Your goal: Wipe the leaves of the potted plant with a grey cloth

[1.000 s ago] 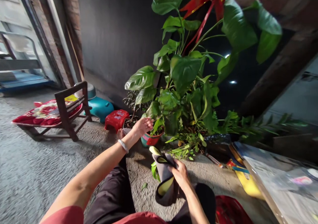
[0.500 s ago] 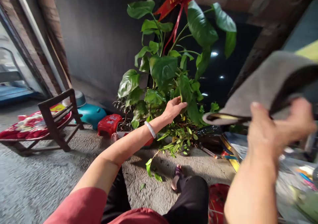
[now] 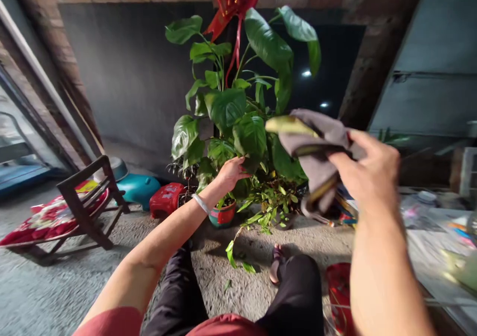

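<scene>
My right hand [image 3: 368, 169] grips the grey cloth [image 3: 315, 168] by the leafy plant's [image 3: 226, 110] right side; my left hand [image 3: 231, 174] is at its lower leaves, perhaps holding one, I can't tell. Seemingly I'm readying a leaf; next calls for gentle support.

Bare left arm [image 3: 151, 259] in a short, dusty-red fabric sleeve [image 3: 110, 322] stretched forward and inward, wrist [image 3: 211, 193] nearly straight, left grip [image 3: 230, 174] with fingers [image 3: 237, 168] loosely parted, bare right forearm [image 3: 383, 266] angled steeply upward, right grip [image 3: 368, 169] higher than the left, thumb [image 3: 343, 169] and fingers pinched together
</scene>
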The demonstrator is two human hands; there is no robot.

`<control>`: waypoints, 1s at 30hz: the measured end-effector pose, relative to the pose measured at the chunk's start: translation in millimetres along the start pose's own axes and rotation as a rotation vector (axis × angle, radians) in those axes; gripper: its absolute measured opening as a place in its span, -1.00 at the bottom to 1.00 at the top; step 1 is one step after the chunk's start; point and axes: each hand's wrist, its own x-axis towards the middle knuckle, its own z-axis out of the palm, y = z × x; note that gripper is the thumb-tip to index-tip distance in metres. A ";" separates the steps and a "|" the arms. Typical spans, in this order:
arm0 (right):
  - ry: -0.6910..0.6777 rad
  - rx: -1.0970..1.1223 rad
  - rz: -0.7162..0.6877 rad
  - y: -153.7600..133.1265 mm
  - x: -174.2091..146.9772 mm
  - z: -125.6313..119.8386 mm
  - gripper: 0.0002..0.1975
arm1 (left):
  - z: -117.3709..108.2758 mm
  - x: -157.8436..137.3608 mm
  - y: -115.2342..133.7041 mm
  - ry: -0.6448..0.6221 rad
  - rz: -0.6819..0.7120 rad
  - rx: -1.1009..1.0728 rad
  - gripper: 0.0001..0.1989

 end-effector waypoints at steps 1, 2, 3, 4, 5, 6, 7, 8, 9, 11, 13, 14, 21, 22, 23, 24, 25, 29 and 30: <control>0.046 -0.042 -0.023 -5.7 8.1 11.0 -0.57 | 1.4 0.0 -1.7 -0.003 0.003 0.002 -0.86; 0.031 -0.070 -0.048 -10.5 9.8 24.2 -0.60 | 2.5 0.1 -3.4 -0.001 0.006 0.005 -0.86; -0.041 -0.080 -0.071 -13.9 4.5 38.0 -0.64 | 2.9 0.3 -5.1 0.004 0.012 0.006 -0.86; -0.159 -0.076 -0.091 -15.5 -7.3 50.6 -0.67 | 2.5 0.6 -6.5 0.015 0.019 0.008 -0.87; -0.297 -0.056 -0.107 -14.9 -24.3 60.3 -0.66 | 1.1 1.0 -7.7 0.031 0.029 0.007 -0.88; -0.431 -0.018 -0.119 -12.0 -44.1 66.1 -0.63 | -1.3 1.5 -8.6 0.050 0.040 0.005 -0.88; -0.546 0.033 -0.125 -7.1 -63.9 67.6 -0.59 | -4.4 2.1 -9.3 0.070 0.045 0.001 -0.88; -0.629 0.089 -0.122 -0.4 -81.0 64.9 -0.55 | -8.1 2.8 -9.7 0.085 0.042 -0.002 -0.86; -0.667 0.138 -0.112 7.4 -92.8 58.7 -0.53 | -11.8 3.6 -10.1 0.089 0.032 -0.003 -0.85; -0.610 0.193 -0.083 22.9 -94.7 40.8 -0.53 | -17.9 5.5 -11.2 0.082 0.007 0.005 -0.83; -0.394 0.154 -0.062 33.9 -68.5 26.3 -0.55 | -20.2 7.4 -13.3 0.065 -0.004 0.018 -0.83; -0.249 0.101 -0.053 37.1 -48.8 23.9 -0.56 | -19.7 8.0 -14.7 0.059 -0.006 0.023 -0.84; -0.321 -0.310 0.101 49.7 1.2 96.6 -0.54 | -13.7 0.5 -19.4 -0.009 0.019 0.053 -0.83; -0.492 -0.336 0.120 53.8 -14.2 105.5 -0.53 | -16.4 -1.4 -17.9 -0.016 0.031 0.055 -0.82; -0.639 -0.352 0.135 58.8 -31.3 110.0 -0.53 | -20.1 -2.9 -16.0 -0.022 0.042 0.057 -0.82; -0.741 -0.359 0.155 64.7 -47.7 110.0 -0.53 | -24.4 -4.0 -13.9 -0.025 0.052 0.061 -0.82; -0.789 -0.359 0.184 71.1 -60.7 105.5 -0.52 | -28.7 -4.5 -11.8 -0.026 0.061 0.065 -0.81; -0.553 -0.267 0.281 91.4 -52.3 66.4 -0.56 | -35.7 -2.7 -8.8 -0.005 0.078 0.059 -0.74; -0.416 -0.245 0.281 92.7 -36.3 59.7 -0.56 | -33.0 -2.0 -10.0 -0.005 0.077 0.050 -0.72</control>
